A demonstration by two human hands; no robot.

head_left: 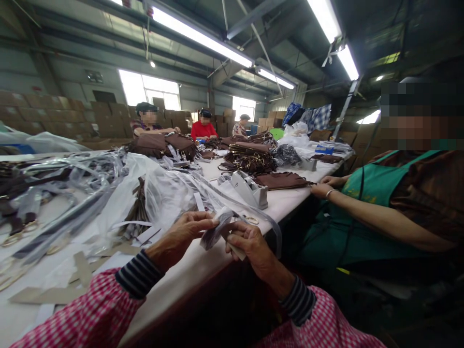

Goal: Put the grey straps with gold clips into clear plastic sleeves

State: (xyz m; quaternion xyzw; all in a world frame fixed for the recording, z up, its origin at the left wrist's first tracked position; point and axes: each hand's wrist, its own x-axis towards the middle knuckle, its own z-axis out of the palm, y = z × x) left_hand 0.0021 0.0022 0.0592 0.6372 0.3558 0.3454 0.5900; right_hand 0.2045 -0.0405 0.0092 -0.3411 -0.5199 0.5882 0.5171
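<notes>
At the table's front edge, my left hand (183, 237) pinches a plastic-wrapped strap (213, 234), which looks dark through the clear film. My right hand (250, 246) is closed on the other side of the bundle, its fingers around a beige card strip (237, 250). How the card and the wrapped strap join is hidden by my fingers. Just beyond my hands, a gold ring (251, 220) lies beside a long clear plastic sleeve (268, 222) that droops over the edge. A grey tape dispenser (250, 189) stands behind them.
Plastic-wrapped straps (72, 193) and loose card strips (47, 295) cover the left side. Brown bags (250, 157) are stacked farther back. On the right, a co-worker in a green apron (358, 208) handles a brown bag (284, 180). Other people sit across the table.
</notes>
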